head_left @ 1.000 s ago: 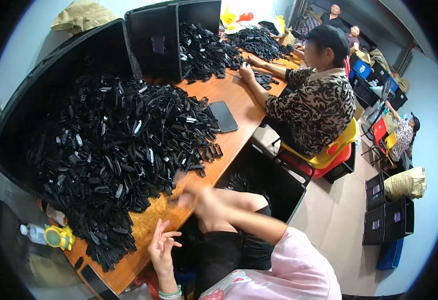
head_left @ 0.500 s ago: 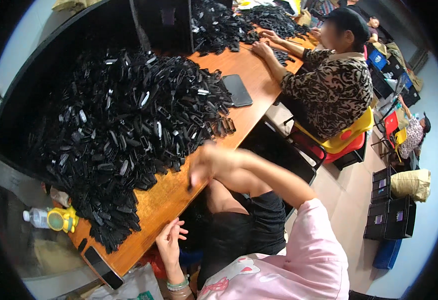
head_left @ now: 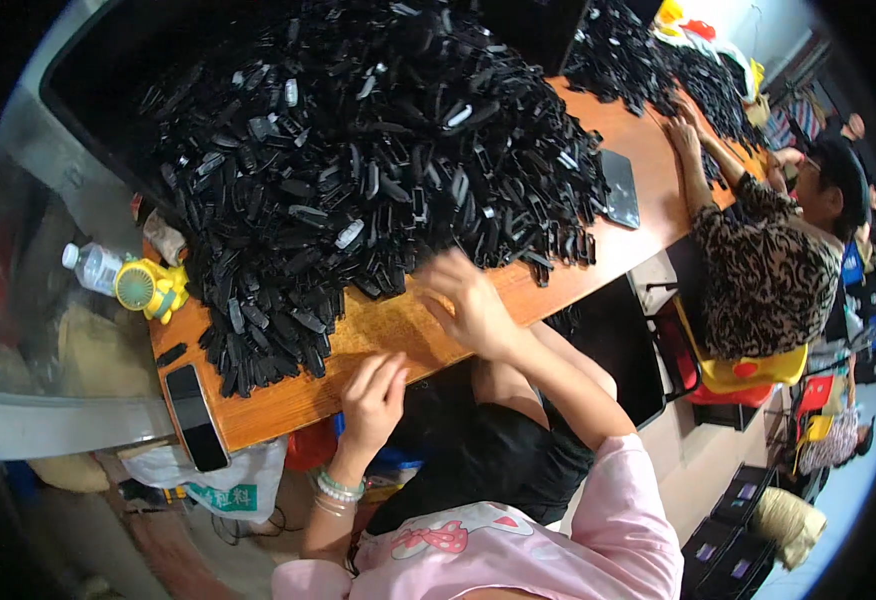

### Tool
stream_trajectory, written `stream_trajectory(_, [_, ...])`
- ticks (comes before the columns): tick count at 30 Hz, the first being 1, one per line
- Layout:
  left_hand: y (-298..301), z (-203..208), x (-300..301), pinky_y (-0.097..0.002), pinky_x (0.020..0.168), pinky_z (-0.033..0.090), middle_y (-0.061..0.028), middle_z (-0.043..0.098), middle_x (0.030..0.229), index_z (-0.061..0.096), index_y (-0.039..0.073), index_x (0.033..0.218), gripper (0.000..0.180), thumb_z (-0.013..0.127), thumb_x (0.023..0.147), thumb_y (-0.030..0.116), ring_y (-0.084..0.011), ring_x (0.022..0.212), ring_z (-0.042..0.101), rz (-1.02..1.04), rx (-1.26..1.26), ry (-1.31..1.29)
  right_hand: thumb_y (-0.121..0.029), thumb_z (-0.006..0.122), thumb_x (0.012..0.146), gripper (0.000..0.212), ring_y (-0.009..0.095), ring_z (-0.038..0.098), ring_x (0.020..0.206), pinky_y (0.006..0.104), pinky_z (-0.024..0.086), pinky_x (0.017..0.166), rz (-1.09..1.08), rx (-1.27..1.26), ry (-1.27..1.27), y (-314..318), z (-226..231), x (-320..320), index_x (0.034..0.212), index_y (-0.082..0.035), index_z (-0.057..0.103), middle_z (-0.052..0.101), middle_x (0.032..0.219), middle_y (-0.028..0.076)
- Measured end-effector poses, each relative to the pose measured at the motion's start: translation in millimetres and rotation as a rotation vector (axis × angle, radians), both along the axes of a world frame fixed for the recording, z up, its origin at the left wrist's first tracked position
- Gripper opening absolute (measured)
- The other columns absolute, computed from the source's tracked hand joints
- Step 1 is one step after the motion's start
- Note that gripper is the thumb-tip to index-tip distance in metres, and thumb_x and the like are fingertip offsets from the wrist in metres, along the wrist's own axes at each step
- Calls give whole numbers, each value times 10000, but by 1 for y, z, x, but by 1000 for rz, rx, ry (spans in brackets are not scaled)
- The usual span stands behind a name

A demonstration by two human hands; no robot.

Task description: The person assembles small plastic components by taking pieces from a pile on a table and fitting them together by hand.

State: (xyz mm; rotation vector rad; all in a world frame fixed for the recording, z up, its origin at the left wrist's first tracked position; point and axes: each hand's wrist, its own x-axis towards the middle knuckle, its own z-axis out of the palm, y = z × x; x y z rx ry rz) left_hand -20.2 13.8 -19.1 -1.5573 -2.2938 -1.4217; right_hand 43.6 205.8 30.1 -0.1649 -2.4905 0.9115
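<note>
A big heap of small black plastic parts (head_left: 378, 190), some oblong and some frame-like, spreads over the wooden table (head_left: 378, 335). My right hand (head_left: 473, 312) reaches to the heap's near edge, thumb apart from the fingers. Its fingertips are smeared by motion, and nothing shows in the hand. At the front edge of the table is my left hand (head_left: 373, 400), its fingers loosely bent, with no object visible in it. Bracelets circle the left wrist.
On the left lie a phone (head_left: 196, 415), a yellow toy-like fan (head_left: 153, 287) and a clear bottle (head_left: 91, 268). A dark flat tablet-like slab (head_left: 619, 190) rests right of the heap. Beyond it a co-worker (head_left: 773, 260) sits at another heap. Black crates (head_left: 728, 555) stand at lower right.
The view has swung, shifting the table rightward in the picture. My right hand has gone from the table's front edge to the heap. My left hand has risen to the edge, its fingers more bent.
</note>
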Motion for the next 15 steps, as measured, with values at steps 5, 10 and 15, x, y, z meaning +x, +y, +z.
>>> stream_trajectory(5, [34, -12, -16, -379, 792, 480, -136, 571, 1022, 595, -9, 1018, 263, 644, 764, 38, -309, 945, 556, -250, -109, 207, -72, 569, 807, 379, 355, 451, 1180, 419, 380, 979, 16, 470, 199, 34, 23, -132, 1185, -57, 553, 549, 1176, 155])
stream_trajectory(10, [53, -26, -6, -395, 869, 410, -142, 522, 1091, 498, 14, 1112, 322, 529, 821, 148, -278, 1035, 504, -305, -292, 414, -387, 443, 884, 426, 330, 464, 1168, 469, 361, 980, -45, 460, -229, 46, 17, -208, 1249, -191, 543, 542, 1220, 136])
stream_trajectory(15, [55, -22, -21, -405, 925, 396, -156, 503, 1148, 502, 10, 1112, 320, 509, 811, 117, -302, 1107, 476, -389, -233, 400, -540, 416, 840, 468, 286, 529, 1077, 489, 365, 935, -2, 453, -390, 44, 11, -215, 1136, -258, 644, 599, 1140, 104])
